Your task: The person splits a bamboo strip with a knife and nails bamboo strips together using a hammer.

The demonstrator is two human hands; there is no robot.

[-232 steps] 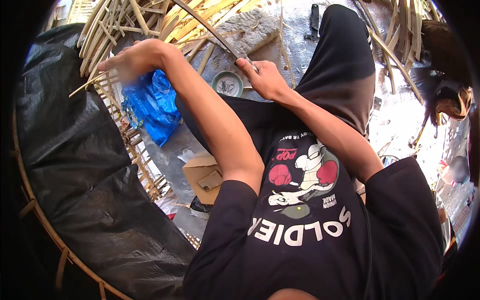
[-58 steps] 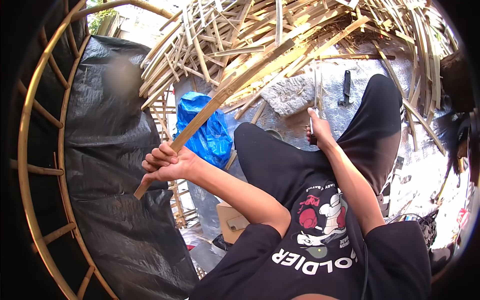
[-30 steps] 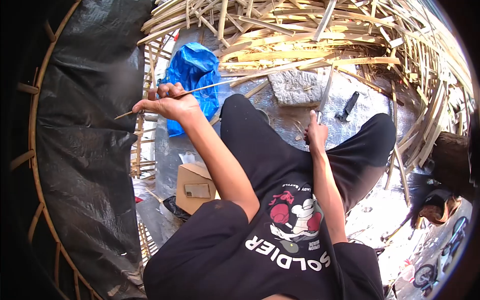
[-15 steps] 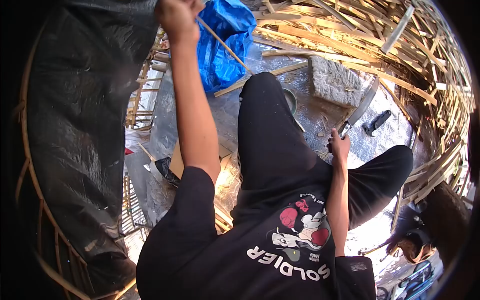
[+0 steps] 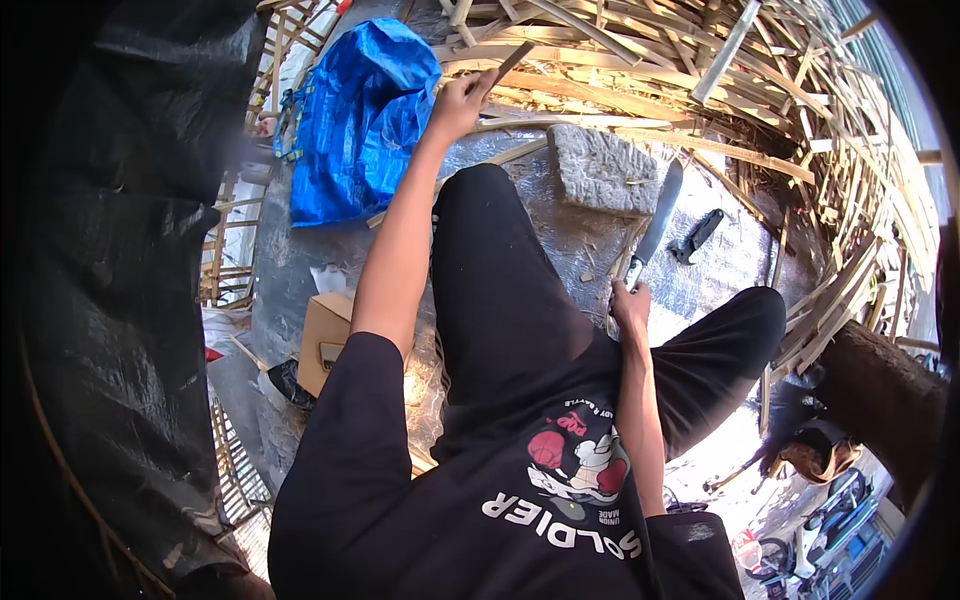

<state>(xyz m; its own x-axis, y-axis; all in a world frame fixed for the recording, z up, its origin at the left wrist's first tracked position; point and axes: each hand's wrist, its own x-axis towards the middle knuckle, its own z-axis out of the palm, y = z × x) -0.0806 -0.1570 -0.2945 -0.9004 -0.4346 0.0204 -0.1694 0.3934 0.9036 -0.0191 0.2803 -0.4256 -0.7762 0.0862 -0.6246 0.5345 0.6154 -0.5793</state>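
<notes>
Long, grey metal knife with a broad blade (image 5: 655,230) is in the right hand (image 5: 630,300) here, fingers wrapped round the handle, blade pointing away from the body just above the gap between the knees. Can't tell if the blade actually touches the shiny silver floor sheet (image 5: 705,290). Left hand (image 5: 458,108) is out past the left knee, closed around a thin, flat brown strip (image 5: 516,58) that sticks out up and to the right, with the pile of pale split-wood strips (image 5: 590,100) behind it.

Rough grey rectangular block (image 5: 600,172) sits just left of the blade, and some narrow black object (image 5: 697,237) lies on the other side, near but apart. Crumpled bright-blue plastic bag (image 5: 350,120) is right beside the left hand, and a brown cardboard box (image 5: 318,345) is partly hidden behind the left arm.
</notes>
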